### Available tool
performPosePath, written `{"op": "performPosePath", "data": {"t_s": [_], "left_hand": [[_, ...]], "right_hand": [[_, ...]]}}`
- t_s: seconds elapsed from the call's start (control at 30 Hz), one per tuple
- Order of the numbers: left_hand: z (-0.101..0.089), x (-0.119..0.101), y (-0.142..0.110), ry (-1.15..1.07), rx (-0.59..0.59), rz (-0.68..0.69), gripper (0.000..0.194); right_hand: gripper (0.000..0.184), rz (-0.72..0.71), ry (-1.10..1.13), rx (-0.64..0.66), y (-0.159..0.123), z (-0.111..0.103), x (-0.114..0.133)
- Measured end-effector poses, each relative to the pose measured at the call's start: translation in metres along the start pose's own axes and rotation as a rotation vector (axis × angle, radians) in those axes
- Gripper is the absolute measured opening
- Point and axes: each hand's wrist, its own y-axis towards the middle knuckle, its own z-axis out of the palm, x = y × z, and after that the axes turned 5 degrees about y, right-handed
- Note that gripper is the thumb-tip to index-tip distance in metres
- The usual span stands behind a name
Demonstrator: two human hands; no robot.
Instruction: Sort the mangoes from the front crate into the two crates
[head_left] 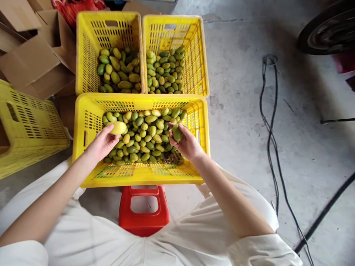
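Over the near yellow crate (pixel 141 180), my left hand (pixel 102 142) is closed around a pale yellow, oval, mango-like fruit (pixel 118 128) that pokes out past its fingertips. Toward the crate's right side, my right hand (pixel 187 142) grips a green mango-like fruit (pixel 177 133) between thumb and fingers. Beneath both hands lies a heap of small green and yellow fruit (pixel 146 138) of the same shape. A dark brown, shrivelled-looking clump (pixel 173 158) sits at the heap's lower right; I cannot make out what it is.
Behind stand two yellow crates, the left one (pixel 80 55) with larger fruit and the right one (pixel 203 59) with smaller fruit. Cardboard boxes (pixel 33 66) and another yellow crate (pixel 30 129) are at left. A red stool (pixel 144 221) is in front; black cables (pixel 270 136) and a wheel (pixel 330 29) are right.
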Motion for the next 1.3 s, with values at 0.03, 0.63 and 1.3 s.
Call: {"op": "performPosePath", "data": {"t_s": [0.03, 0.63, 1.3], "left_hand": [[-0.001, 0.000, 0.000, -0.014, 0.000, -0.010, 0.015], [0.004, -0.001, -0.007, -0.057, 0.078, -0.031, 0.034], [0.009, -0.005, -0.014, -0.044, 0.061, -0.080, 0.016]], "right_hand": [[0.042, -0.001, 0.009, 0.010, 0.000, 0.000, -0.001], [0.038, 0.034, 0.106, -0.016, -0.005, 0.005, -0.006], [0.042, -0.035, 0.009, -0.071, -0.001, -0.004, -0.010]]}}
